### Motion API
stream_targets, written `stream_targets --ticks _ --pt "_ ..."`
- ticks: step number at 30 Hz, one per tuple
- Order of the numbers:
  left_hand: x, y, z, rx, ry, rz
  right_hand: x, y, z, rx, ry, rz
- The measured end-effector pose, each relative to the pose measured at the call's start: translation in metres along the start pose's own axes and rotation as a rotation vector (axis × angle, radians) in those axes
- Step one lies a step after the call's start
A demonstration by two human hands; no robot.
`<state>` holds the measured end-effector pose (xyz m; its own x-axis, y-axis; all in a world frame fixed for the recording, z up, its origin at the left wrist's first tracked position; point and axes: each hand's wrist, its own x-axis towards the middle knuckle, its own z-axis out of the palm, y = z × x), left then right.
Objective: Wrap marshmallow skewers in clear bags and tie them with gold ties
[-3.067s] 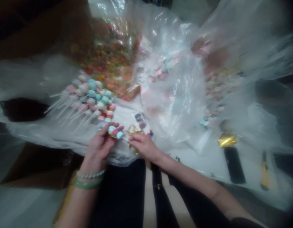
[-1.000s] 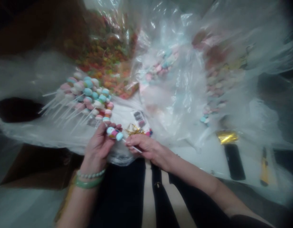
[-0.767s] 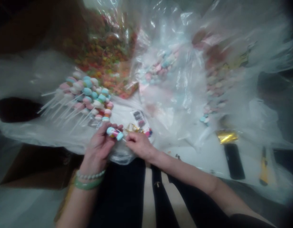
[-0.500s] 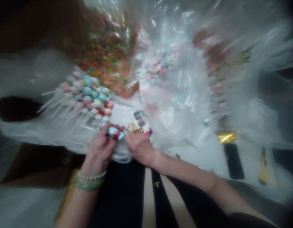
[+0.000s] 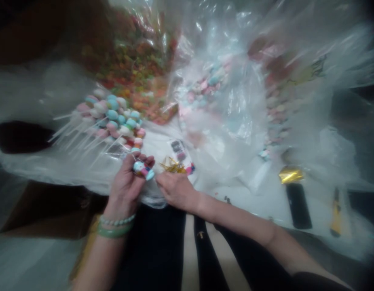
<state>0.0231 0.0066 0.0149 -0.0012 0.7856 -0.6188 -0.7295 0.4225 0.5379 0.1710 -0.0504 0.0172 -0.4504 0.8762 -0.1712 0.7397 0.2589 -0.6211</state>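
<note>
My left hand [image 5: 128, 178], palm up with curled fingers, holds a small light-blue and pink marshmallow-like candy [image 5: 142, 169]. Just right of it is my right hand [image 5: 176, 189], its fingers pinched together; what they grip, if anything, is hidden. Beyond my right hand lie gold twist ties [image 5: 173, 165] and a small printed packet [image 5: 178, 149]. A pile of pink, white and blue marshmallow candies on white sticks [image 5: 112, 115] rests beyond my left hand, with the sticks pointing left.
A clear bag of orange and green gummies [image 5: 144, 81] lies at the back left. Plastic bags of pastel marshmallows [image 5: 212, 79] fill the back middle. Off to the right are a gold packet [image 5: 291, 175], a black phone [image 5: 298, 206] and a yellow cutter [image 5: 336, 216].
Both hands have shifted slightly left, my left hand with the candy still in it. The gold ties show more fully beyond my right hand.
</note>
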Motion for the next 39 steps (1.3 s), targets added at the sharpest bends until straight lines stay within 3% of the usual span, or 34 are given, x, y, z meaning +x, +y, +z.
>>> stream_targets --ticks 2,5,8,11,13,16,20,24,27,30,36,39 --pt "0.000 -0.001 -0.002 0.016 -0.026 -0.009 0.003 0.001 -0.002 0.219 -0.009 0.094" --pt "0.002 -0.002 -0.007 0.029 -0.075 -0.032 0.007 0.004 -0.004 0.834 -0.086 0.311" --pt "0.004 -0.003 -0.008 0.029 -0.110 -0.061 0.010 0.013 -0.005 1.467 -0.239 0.474" --pt "0.005 -0.003 -0.007 0.052 -0.077 -0.103 0.010 0.022 -0.004 1.778 -0.414 0.514" --pt "0.004 -0.002 -0.006 0.079 -0.009 -0.120 0.009 0.026 -0.003 1.811 -0.435 0.544" --pt "0.005 -0.003 -0.005 0.109 0.086 -0.123 0.007 0.024 -0.003 1.611 -0.241 0.582" --pt "0.006 -0.003 -0.004 0.077 0.146 -0.089 0.003 0.017 -0.007 1.086 -0.023 0.512" --pt "0.006 -0.003 0.000 0.061 0.173 -0.089 -0.004 0.009 -0.016 0.446 0.105 0.259" --pt "0.004 -0.005 0.003 0.060 0.150 -0.054 -0.005 0.005 -0.018 0.217 0.153 0.171" --pt "0.001 -0.007 0.004 0.064 0.091 -0.008 -0.001 0.003 -0.013 0.387 0.142 0.221" --pt "0.003 -0.006 -0.004 0.067 -0.037 -0.010 0.006 0.002 0.000 1.260 0.005 0.536" --pt "0.004 -0.005 -0.007 0.071 -0.055 -0.056 0.005 0.005 -0.002 1.486 -0.027 0.602"
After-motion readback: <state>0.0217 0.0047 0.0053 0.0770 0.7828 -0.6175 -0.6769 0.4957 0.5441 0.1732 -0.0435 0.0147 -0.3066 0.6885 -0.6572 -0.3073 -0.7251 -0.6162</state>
